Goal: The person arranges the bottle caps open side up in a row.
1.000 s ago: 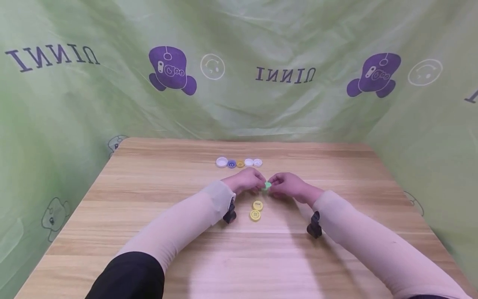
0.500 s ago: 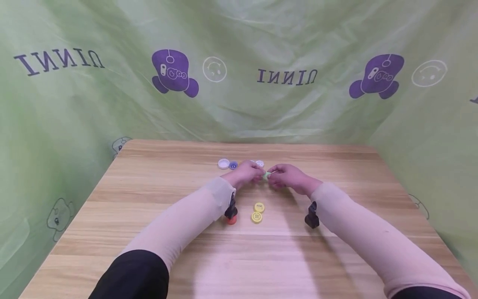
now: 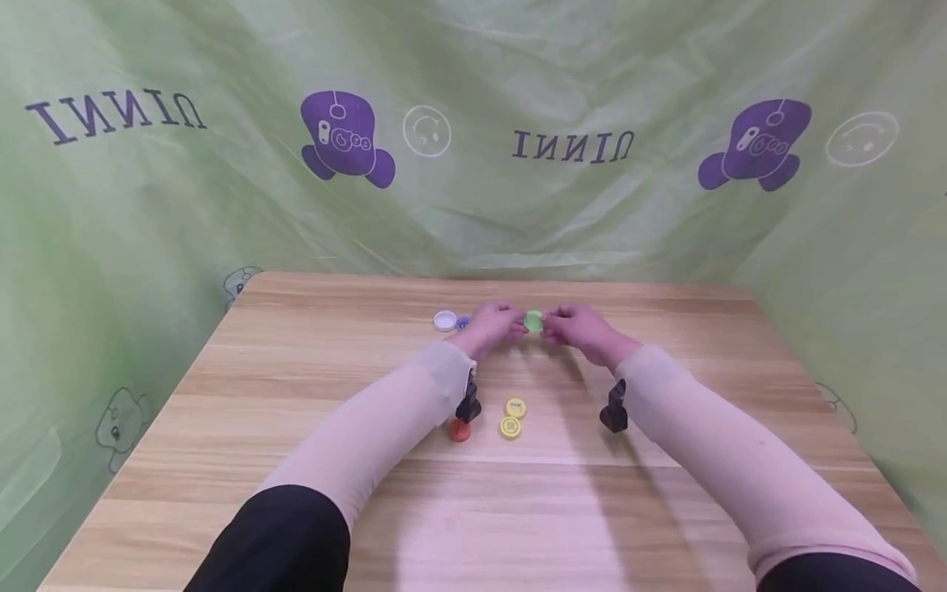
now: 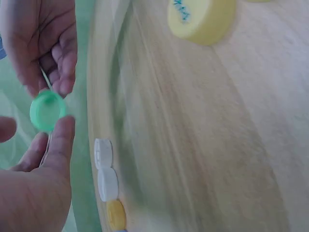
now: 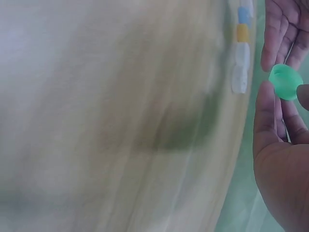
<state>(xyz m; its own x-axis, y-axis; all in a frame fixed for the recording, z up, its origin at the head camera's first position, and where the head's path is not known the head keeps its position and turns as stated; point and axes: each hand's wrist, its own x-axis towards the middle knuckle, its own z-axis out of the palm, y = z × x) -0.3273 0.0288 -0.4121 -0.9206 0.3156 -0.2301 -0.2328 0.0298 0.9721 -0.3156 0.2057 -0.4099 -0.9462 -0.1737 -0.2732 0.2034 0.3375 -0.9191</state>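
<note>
Left hand (image 3: 494,322) and right hand (image 3: 575,326) both pinch the green bottle cap (image 3: 533,320); uneven fingertip pressure could drop it onto the table (image 3: 666,493).

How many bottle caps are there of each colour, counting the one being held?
white caps: 3
yellow caps: 3
blue cap: 1
orange cap: 1
green cap: 1
Total: 9
</note>
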